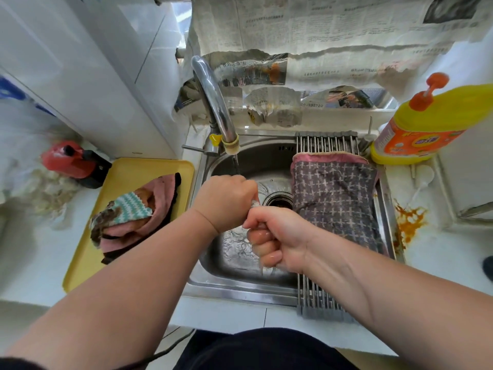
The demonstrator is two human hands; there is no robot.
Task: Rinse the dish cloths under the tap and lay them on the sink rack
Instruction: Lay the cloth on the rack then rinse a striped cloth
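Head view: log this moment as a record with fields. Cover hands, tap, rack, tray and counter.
left hand: grips one end of a pale cloth over the sink
right hand: grips the other end, fingers curled
tap: running, stream drops toward the left hand
rack: spans the sink's right side, cross-patterned cloth laid on it
tray: yellow, holds pink and teal cloths
counter: detergent bottle, orange stain

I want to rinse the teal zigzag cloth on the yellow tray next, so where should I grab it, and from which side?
Probably take the teal zigzag cloth by its right edge, the side nearest the sink. There it lies exposed on top of the pink cloths, so fingers coming down from above could pinch it alone. Its left end looks bunched and lower.
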